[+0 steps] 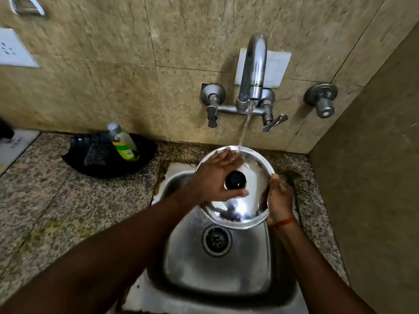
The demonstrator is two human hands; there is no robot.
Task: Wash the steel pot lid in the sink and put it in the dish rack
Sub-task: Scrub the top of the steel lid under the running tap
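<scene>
Steel pot lid (251,177) held over sink (217,275), under running tap (252,71).
Left hand (217,177) lies flat on top around black knob (235,180); right hand (280,198) clamps lid's right rim. Drain (217,240) below hands; soap bottle (123,142) far left.

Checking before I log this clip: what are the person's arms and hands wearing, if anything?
Both forearms are bare, with no sleeves in view and no gloves. The right hand has a thin orange-red thread band around the wrist. The left hand shows no band, watch or ring that I can make out. Both hands look wet, and the picture is slightly blurred.
</scene>
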